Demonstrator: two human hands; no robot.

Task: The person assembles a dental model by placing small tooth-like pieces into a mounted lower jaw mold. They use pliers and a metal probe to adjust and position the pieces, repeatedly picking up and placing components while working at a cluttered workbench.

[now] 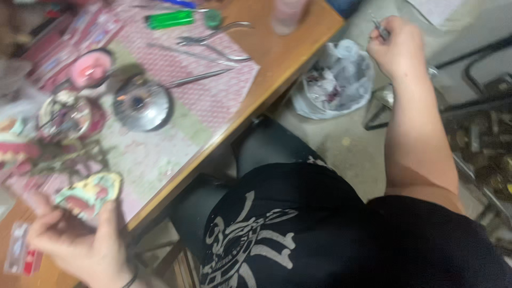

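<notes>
Left hand (80, 240): closed on a pale green dental cast (88, 193) – at the wooden table's (298, 48) near edge.
Right hand (397, 48): pinching a thin metal tool (380, 28) – off the table, above the bin bag (336, 80).

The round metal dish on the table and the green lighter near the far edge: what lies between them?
In the head view, a long metal rod and pliers lie between the metal dish and the green lighter, on a pink patterned mat.
</notes>
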